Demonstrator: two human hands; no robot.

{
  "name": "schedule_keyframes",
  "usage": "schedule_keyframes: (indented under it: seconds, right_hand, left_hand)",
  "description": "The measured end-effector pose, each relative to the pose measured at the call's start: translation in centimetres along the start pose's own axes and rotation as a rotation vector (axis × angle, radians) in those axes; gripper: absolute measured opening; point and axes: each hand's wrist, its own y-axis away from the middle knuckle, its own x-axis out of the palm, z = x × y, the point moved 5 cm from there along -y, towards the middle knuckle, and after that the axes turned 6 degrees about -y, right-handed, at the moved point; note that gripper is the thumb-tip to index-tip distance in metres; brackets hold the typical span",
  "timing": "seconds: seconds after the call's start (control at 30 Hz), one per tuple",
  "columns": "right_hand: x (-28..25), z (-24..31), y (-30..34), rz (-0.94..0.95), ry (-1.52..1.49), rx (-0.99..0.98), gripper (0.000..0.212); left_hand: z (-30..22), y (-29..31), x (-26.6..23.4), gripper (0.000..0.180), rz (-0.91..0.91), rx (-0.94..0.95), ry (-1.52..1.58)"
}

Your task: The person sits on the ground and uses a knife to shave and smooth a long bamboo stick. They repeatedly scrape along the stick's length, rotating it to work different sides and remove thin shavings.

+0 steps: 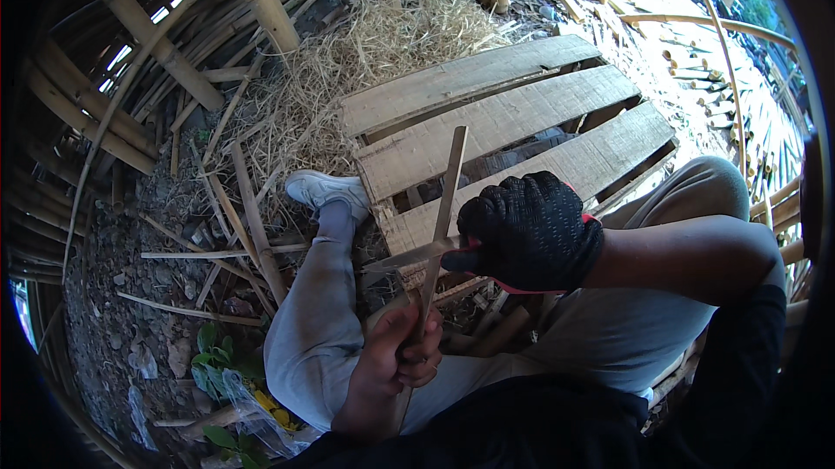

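Observation:
My bare left hand is closed around the lower part of a long, flat bamboo strip, which rises at a slant in front of my lap. My right hand, in a black glove with red trim, is closed on a knife whose handle is hidden in the fist. The knife's blade points left and crosses the strip just above my left hand. Whether its edge bites into the strip, I cannot tell.
A slatted wooden pallet lies ahead of me, beside a heap of dry shavings. Loose bamboo strips litter the ground at left. Bamboo poles stand behind. Leaves and a clear plastic bag lie by my left leg.

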Motion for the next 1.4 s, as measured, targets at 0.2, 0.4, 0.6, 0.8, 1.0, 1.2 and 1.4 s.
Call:
schedule_keyframes:
  seconds: [0.2, 0.4, 0.6, 0.8, 1.0, 1.2, 1.4]
  right_hand:
    - [0.7, 0.5, 0.2, 0.233, -0.007, 0.093, 0.051]
    - [2.1, 0.7, 1.9, 0.079, 0.279, -0.312, 0.037]
    - [1.5, 0.5, 2.0, -0.322, 0.225, -0.501, 0.039]
    - [1.0, 0.6, 0.5, -0.318, 0.171, -0.487, 0.027]
    - [0.5, -0.5, -0.7, -0.272, 0.162, -0.341, 0.028]
    - [-2.4, -3.5, -3.8, -0.368, 0.518, -0.272, 0.038]
    - [-4.9, -13.2, -5.7, -0.038, 0.628, 0.460, 0.058]
  left_hand:
    - [-0.1, -0.1, 0.2, 0.039, -0.040, -0.003, -0.091]
    - [0.5, -0.6, 0.7, 0.039, -0.032, -0.003, -0.084]
    - [1.6, -0.8, 1.7, 0.039, 0.303, 0.040, 0.192]
    - [1.4, -0.7, 1.8, 0.040, 0.336, 0.051, 0.277]
    - [1.2, -1.1, 1.6, 0.039, 0.326, 0.059, 0.345]
    - [1.0, -1.2, 1.8, 0.038, 0.340, 0.081, 0.411]
    - [2.3, 0.4, 4.3, 0.039, 0.433, -0.030, 0.301]
